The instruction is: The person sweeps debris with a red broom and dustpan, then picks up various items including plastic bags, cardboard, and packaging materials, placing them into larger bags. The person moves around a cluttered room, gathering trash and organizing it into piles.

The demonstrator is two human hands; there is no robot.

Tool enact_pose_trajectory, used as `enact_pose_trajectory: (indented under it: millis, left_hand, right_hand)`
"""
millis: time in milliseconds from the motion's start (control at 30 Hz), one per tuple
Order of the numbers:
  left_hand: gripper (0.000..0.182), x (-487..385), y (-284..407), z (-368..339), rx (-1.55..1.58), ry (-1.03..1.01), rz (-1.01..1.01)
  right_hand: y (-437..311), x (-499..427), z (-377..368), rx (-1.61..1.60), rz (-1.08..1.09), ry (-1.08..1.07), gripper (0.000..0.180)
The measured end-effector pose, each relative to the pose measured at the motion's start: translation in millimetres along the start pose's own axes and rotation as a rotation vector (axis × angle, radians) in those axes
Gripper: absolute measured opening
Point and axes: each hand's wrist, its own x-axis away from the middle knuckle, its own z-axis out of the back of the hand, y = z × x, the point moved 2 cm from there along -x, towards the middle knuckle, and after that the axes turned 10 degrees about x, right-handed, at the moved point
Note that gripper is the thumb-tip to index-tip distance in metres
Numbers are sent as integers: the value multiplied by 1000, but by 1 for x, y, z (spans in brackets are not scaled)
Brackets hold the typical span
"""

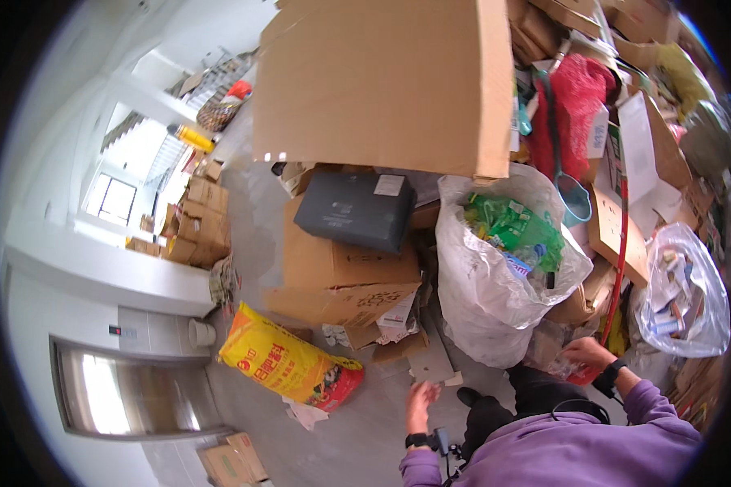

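Observation:
My left hand (pixel 423 399) hangs over the grey floor with its fingers loosely bent and nothing in them. On the right, my right hand (pixel 589 353) is at some crumpled clear plastic (pixel 548 348), with a red piece (pixel 581 375) just below the fingers. Whether the hand grips the plastic is unclear. Ahead stands a large white woven sack (pixel 481 298), open at the top. Inside it lie green plastic bottles (pixel 518 225) and a clear bottle with a blue cap (pixel 530 259). To the right is a clear plastic bag (pixel 717 310) of paper and wrapper scraps.
A yellow and red printed sack (pixel 286 359) lies at left. Beyond it, a dark grey box (pixel 353 210) rests on an open cardboard box (pixel 317 262). A large cardboard sheet (pixel 377 79) rises behind. A red pole (pixel 621 262) and a blue long-handled scoop (pixel 575 198) lean at right among piled cardboard.

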Motion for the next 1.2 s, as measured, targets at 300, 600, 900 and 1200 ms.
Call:
enact_pose_trajectory:
  millis: [300,600,900,1200]
  left_hand:
    - [44,187,-129,207,-946,528,-534]
    - [38,188,-167,283,250,621,-334]
    - [38,147,-190,296,383,290,-246]
    - [31,149,-232,361,1076,527,-46]
  right_hand:
    - [-280,-81,-8,-74,517,-110,34]
    - [-492,-148,-83,316,1043,334,46]
    - [-631,-263,-191,262,1024,446,58]
    - [-477,-172,-266,1011,1491,344,19]
